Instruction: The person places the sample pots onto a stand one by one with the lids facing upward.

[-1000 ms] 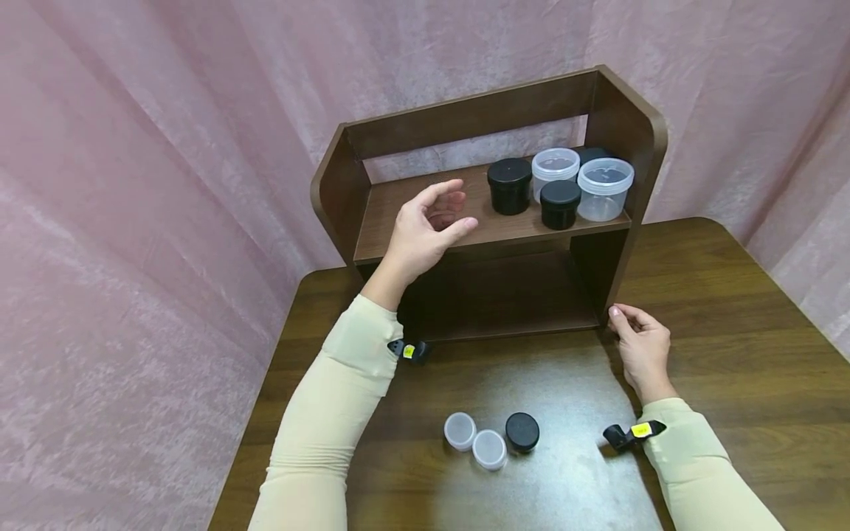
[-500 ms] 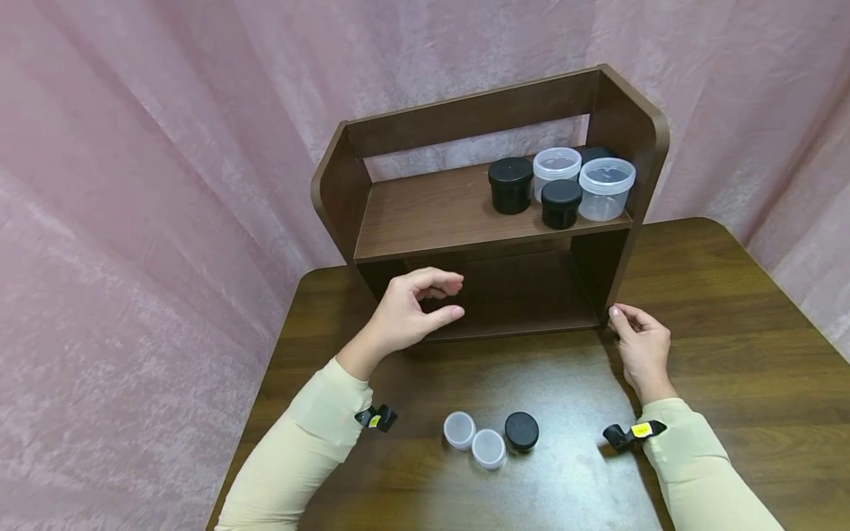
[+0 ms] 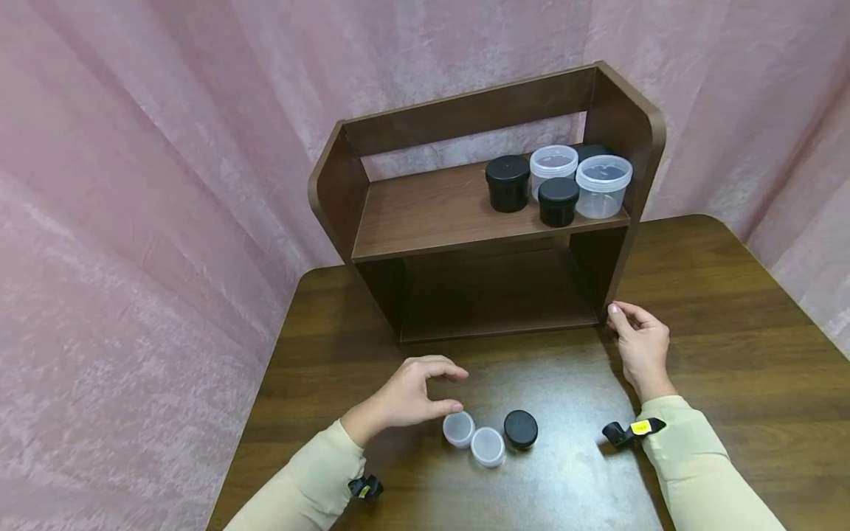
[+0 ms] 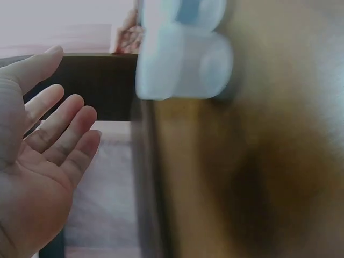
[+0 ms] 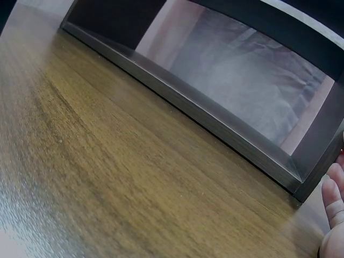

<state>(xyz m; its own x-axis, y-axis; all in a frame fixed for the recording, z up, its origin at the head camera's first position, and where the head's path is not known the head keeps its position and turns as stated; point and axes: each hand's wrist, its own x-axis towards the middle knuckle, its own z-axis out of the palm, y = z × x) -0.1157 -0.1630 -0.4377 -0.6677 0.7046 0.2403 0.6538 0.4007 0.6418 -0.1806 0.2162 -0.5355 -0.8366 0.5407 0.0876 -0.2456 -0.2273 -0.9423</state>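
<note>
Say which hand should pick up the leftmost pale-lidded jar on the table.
Left, I'd judge: the left hand hovers beside that jar, empty; the right hand is farther away, at the shelf.

Left hand (image 3: 406,392) down from upper shelf (image 3: 425,214), past lower shelf (image 3: 491,295), now just beside a pale-lidded jar (image 3: 459,429) on the table (image 3: 305,369)

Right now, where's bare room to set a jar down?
Free: upper shelf from its left panel to the leftmost black jar; lower shelf; table between its black-lidded jar and the right hand. Crowded: upper shelf's right end, five jars; table beside the left hand, two pale-lidded jars.
</note>
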